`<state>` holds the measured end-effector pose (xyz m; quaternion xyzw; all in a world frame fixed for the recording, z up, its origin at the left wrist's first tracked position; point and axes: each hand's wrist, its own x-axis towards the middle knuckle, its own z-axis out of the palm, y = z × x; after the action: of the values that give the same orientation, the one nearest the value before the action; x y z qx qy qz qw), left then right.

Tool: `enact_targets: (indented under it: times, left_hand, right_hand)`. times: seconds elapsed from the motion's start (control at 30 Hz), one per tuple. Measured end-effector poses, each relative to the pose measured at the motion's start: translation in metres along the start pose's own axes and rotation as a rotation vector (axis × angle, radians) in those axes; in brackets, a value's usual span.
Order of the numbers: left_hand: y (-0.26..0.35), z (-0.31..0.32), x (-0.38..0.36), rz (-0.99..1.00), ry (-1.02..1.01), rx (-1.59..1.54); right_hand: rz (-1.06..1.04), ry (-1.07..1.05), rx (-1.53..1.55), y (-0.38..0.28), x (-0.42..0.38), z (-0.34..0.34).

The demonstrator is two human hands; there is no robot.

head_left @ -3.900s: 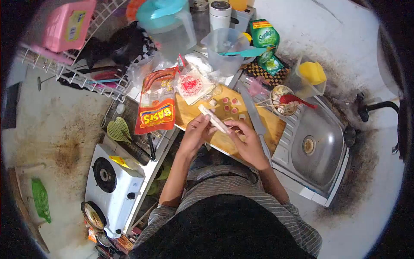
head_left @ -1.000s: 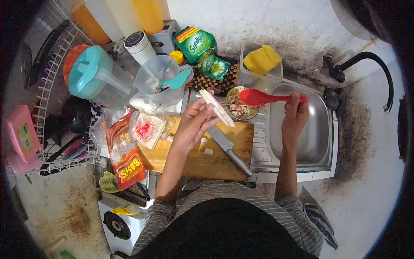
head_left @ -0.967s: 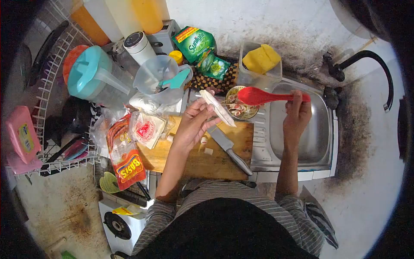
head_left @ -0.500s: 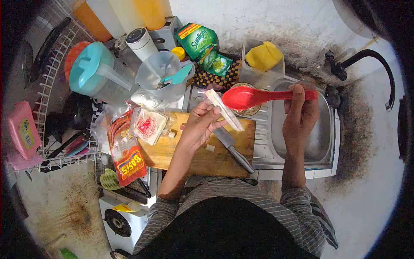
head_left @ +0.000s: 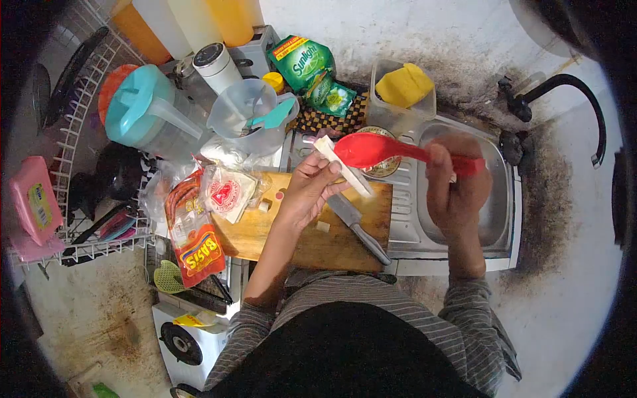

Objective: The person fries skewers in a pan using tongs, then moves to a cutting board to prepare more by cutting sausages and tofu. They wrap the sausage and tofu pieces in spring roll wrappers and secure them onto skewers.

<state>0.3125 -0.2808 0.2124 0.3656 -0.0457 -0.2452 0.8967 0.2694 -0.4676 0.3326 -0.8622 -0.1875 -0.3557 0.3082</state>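
Note:
My left hand point(head_left: 306, 192) pinches a pale, flat, folded spring roll point(head_left: 345, 169) above the wooden cutting board point(head_left: 298, 247). In my right hand point(head_left: 458, 186), blurred by motion, is the handle of a red spoon point(head_left: 369, 150). The spoon's bowl meets the upper part of the roll, its inside turned from clear view. Behind the spoon a small patterned bowl point(head_left: 386, 167) is partly hidden. On the board lie a knife point(head_left: 361, 232) and small pale pieces point(head_left: 323, 227). A plastic pack of white wrappers point(head_left: 232, 192) sits at the board's left end.
A red sausage packet point(head_left: 199, 249) lies left of the board. Behind stand a clear measuring jug point(head_left: 242, 109), a teal-lidded pitcher point(head_left: 142, 109) and green soap pouches point(head_left: 308, 66). To the right are a steel sink point(head_left: 494, 229) and black faucet point(head_left: 574, 83); a stove point(head_left: 179, 345) is lower left.
The spoon has shifted slightly left against the roll, and its handle end has dropped a little. My right hand has moved slightly downward; my left hand is nearly still.

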Motion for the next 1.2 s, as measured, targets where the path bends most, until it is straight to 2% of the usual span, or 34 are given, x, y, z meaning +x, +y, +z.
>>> enact_targets:
  times: [0.03, 0.1, 0.2, 0.33, 0.43, 0.5, 0.57, 0.63, 0.73, 0.93, 1.1, 1.2]
  left_hand:
    - [0.0, 0.0, 0.0, 0.004, 0.0, -0.01]
    - [-0.002, -0.001, 0.001, 0.024, -0.03, -0.034]
    - [-0.002, -0.001, 0.002, 0.056, -0.091, -0.1]
    - [0.003, 0.008, 0.0, 0.09, -0.073, -0.186]
    - [0.003, 0.0, 0.001, 0.083, -0.091, -0.233]
    - [0.005, 0.002, 0.0, 0.095, -0.064, -0.228]
    - [0.006, 0.002, -0.001, 0.104, -0.039, -0.222]
    - [0.007, -0.001, -0.002, 0.124, -0.11, -0.267]
    - [0.009, 0.001, -0.004, 0.14, -0.069, -0.29]
    - [0.004, 0.002, -0.002, 0.135, -0.091, -0.2]
    - [0.004, 0.005, -0.002, 0.127, -0.086, -0.258]
    - [0.006, 0.002, -0.002, 0.143, -0.079, -0.236]
  right_hand:
    - [0.0, 0.001, -0.002, -0.004, 0.005, -0.003]
    - [-0.225, -0.105, -0.025, -0.013, 0.016, -0.008]
    - [-0.353, -0.167, -0.113, -0.024, 0.025, -0.014]
    - [-0.397, -0.175, -0.065, -0.035, 0.03, -0.016]
    - [-0.331, -0.22, -0.066, -0.04, 0.03, -0.02]
    - [-0.463, -0.183, -0.126, -0.038, 0.03, -0.022]
    - [-0.476, -0.202, -0.127, -0.041, 0.029, -0.027]
    - [-0.486, -0.221, -0.127, -0.042, 0.026, -0.032]
    - [-0.521, -0.259, -0.121, -0.042, 0.022, -0.037]
    - [-0.508, -0.207, -0.153, -0.04, 0.025, -0.031]
    - [-0.49, -0.063, -0.09, -0.034, 0.028, -0.016]
    - [-0.506, -0.158, -0.108, -0.033, 0.026, -0.024]
